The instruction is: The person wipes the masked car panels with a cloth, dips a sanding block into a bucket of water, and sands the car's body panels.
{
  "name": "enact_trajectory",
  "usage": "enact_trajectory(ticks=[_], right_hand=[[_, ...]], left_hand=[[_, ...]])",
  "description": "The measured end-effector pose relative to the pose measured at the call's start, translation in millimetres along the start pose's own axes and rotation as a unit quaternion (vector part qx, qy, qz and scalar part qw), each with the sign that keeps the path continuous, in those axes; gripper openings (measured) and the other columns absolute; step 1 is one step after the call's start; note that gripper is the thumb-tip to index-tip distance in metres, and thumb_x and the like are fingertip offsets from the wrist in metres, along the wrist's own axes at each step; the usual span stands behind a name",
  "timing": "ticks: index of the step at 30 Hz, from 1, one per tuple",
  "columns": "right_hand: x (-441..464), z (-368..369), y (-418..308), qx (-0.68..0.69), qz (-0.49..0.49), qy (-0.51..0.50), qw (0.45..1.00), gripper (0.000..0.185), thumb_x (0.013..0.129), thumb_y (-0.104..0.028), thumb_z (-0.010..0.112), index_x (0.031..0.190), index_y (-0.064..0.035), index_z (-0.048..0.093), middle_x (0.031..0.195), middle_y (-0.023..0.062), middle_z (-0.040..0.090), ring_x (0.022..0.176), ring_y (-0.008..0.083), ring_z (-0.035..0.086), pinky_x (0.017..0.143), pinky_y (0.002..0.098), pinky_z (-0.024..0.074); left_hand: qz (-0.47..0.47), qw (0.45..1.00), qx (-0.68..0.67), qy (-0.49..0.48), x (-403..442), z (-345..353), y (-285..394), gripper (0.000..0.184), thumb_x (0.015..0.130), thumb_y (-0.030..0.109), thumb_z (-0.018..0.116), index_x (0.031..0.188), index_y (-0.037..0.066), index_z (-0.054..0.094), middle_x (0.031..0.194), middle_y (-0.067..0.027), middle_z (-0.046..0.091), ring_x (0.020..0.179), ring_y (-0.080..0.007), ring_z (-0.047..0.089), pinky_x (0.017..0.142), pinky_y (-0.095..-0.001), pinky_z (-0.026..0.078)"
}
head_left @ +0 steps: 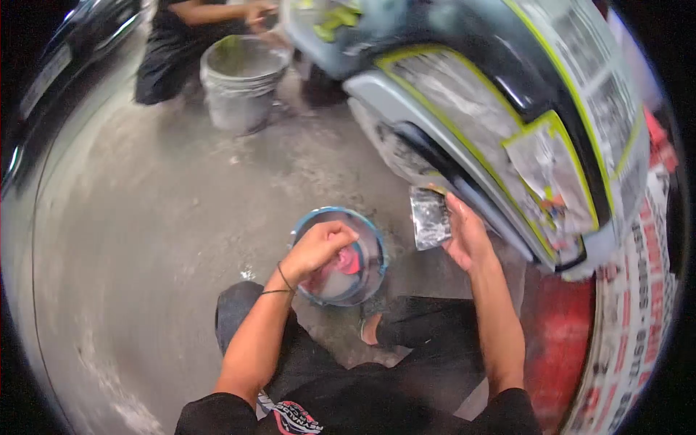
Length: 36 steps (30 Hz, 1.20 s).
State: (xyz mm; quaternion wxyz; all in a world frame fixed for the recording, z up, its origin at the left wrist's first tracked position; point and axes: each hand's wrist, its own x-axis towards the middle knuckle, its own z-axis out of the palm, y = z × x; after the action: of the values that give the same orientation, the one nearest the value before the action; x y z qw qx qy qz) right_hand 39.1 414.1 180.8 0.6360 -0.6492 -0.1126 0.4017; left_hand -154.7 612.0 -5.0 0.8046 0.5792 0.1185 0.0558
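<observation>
My left hand point(322, 250) is above a blue-rimmed bucket point(378, 279), its fingers curled closed. Whatever may be inside those fingers is hidden. Just below it in the bucket is a bright pink-red thing point(350, 259), blurred, in cloudy liquid. My right hand point(470, 233) grips the edge of a dark, wet-looking sheet of sandpaper point(429, 219) between thumb and fingers. That sheet hangs beside the lower side of a grey car bumper point(406, 109), and I cannot tell whether they touch.
Yellow-green tape and plastic masking point(554, 167) cover parts of the car. At the back left, another person's hand point(259, 14) is above a grey bucket point(243, 101). A printed banner point(623, 341) and a red surface point(557, 333) lie at right. A dark car point(65, 65) stands at left.
</observation>
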Motion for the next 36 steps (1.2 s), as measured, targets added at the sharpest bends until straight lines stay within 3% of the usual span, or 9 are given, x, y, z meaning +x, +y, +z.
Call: enact_trajectory(ticks=[10, 18, 20, 23, 27, 28, 30, 33, 36], right_hand=[[-63.5, -15.5, -14.8, 0.02, 0.008, 0.024, 0.999, 0.046, 0.112, -0.027, 0.054, 0.151, -0.0012, 0.054, 0.136, 0.0084, 0.069, 0.117, 0.0197, 0.071, 0.098, 0.0394, 0.0604], [-30.1, -49.4, 62.3, 0.184, 0.045, 0.033, 0.981, 0.034, 0.108, -0.014, 0.063, 0.139, -0.0023, 0.06, 0.12, 0.0055, 0.072, 0.104, 0.015, 0.073, 0.088, 0.0359, 0.0625], [-8.5, -43.8, 82.8, 0.208, 0.052, 0.027, 0.976, 0.032, 0.109, -0.017, 0.062, 0.136, -0.0013, 0.061, 0.119, 0.0067, 0.073, 0.104, 0.0159, 0.073, 0.089, 0.0359, 0.0615], [23.8, -22.0, 114.9, 0.104, 0.011, 0.069, 0.992, 0.061, 0.11, -0.04, 0.06, 0.153, 0.0017, 0.05, 0.142, 0.0119, 0.065, 0.124, 0.0197, 0.066, 0.108, 0.0385, 0.0509], [51.2, 9.8, 160.5, 0.078, 0.037, -0.142, 0.986, 0.093, 0.109, -0.071, 0.038, 0.166, 0.002, 0.033, 0.17, 0.0199, 0.039, 0.156, 0.0303, 0.038, 0.121, 0.0438, 0.0405], [57.7, 13.0, 163.3, 0.053, 0.035, -0.224, 0.973, 0.093, 0.109, -0.07, 0.037, 0.168, 0.0008, 0.028, 0.175, 0.0182, 0.03, 0.162, 0.0307, 0.026, 0.125, 0.0442, 0.0352], [73.0, 11.4, 150.7, -0.016, 0.02, -0.267, 0.963, 0.085, 0.111, -0.067, 0.036, 0.162, 0.0002, 0.043, 0.167, 0.0201, 0.045, 0.156, 0.0338, 0.039, 0.123, 0.0446, 0.0374], [110.0, -2.5, 143.3, -0.237, -0.179, -0.213, 0.931, 0.073, 0.113, -0.059, 0.037, 0.147, 0.0006, 0.061, 0.15, 0.0243, 0.061, 0.146, 0.0403, 0.051, 0.119, 0.0473, 0.0408], [166.8, -20.6, 171.3, -0.379, -0.328, -0.102, 0.859, 0.065, 0.113, -0.052, 0.039, 0.134, 0.0018, 0.069, 0.131, 0.0263, 0.07, 0.13, 0.0447, 0.061, 0.11, 0.0511, 0.0469]], left_hand=[[-0.177, 0.895, 0.36, -0.194, 37.1, 38.0, -28.8, 0.046, 0.096, 0.046, 0.072, 0.114, 0.004, 0.077, 0.089, -0.0137, 0.078, 0.083, -0.0264, 0.075, 0.078, -0.0391, 0.058], [-0.03, 0.853, 0.509, -0.112, 20.8, 41.7, -15.7, 0.048, 0.101, 0.037, 0.069, 0.136, 0.004, 0.07, 0.121, -0.0213, 0.076, 0.11, -0.0364, 0.074, 0.097, -0.0417, 0.057], [0.066, 0.941, 0.328, 0.044, 16.9, 57.7, 1.0, 0.039, 0.103, 0.025, 0.068, 0.134, 0.002, 0.07, 0.121, -0.0187, 0.076, 0.109, -0.0302, 0.075, 0.097, -0.0385, 0.057], [0.098, 0.973, 0.183, 0.1, 9.6, 81.8, 13.9, 0.048, 0.11, 0.021, 0.06, 0.151, -0.002, 0.053, 0.151, -0.0167, 0.059, 0.139, -0.0255, 0.056, 0.116, -0.0389, 0.044], [0.133, 0.954, 0.207, 0.172, 22.8, 98.3, -21.5, 0.081, 0.111, 0.028, 0.059, 0.171, 0.0, 0.013, 0.178, -0.0193, 0.02, 0.164, -0.0258, 0.019, 0.131, -0.039, 0.021], [0.121, 0.959, 0.121, 0.227, 20.2, 103.6, -18.9, 0.075, 0.112, 0.031, 0.057, 0.17, -0.001, 0.021, 0.175, -0.0191, 0.029, 0.161, -0.0264, 0.029, 0.129, -0.0382, 0.027], [0.089, 0.943, -0.033, 0.318, 14.4, 95.4, -28.0, 0.06, 0.114, 0.037, 0.054, 0.161, 0.001, 0.044, 0.148, -0.0119, 0.061, 0.128, -0.022, 0.064, 0.108, -0.0354, 0.053], [0.015, 0.903, -0.144, 0.406, -7.3, 79.6, -38.4, 0.038, 0.115, 0.035, 0.052, 0.138, 0.007, 0.066, 0.121, 0.0003, 0.072, 0.104, -0.0132, 0.069, 0.086, -0.0292, 0.056], [0.042, 0.868, -0.135, 0.476, -44.2, 82.3, -61.0, 0.037, 0.115, 0.03, 0.05, 0.136, 0.002, 0.063, 0.119, -0.0068, 0.073, 0.101, -0.0176, 0.07, 0.089, -0.0333, 0.058]])
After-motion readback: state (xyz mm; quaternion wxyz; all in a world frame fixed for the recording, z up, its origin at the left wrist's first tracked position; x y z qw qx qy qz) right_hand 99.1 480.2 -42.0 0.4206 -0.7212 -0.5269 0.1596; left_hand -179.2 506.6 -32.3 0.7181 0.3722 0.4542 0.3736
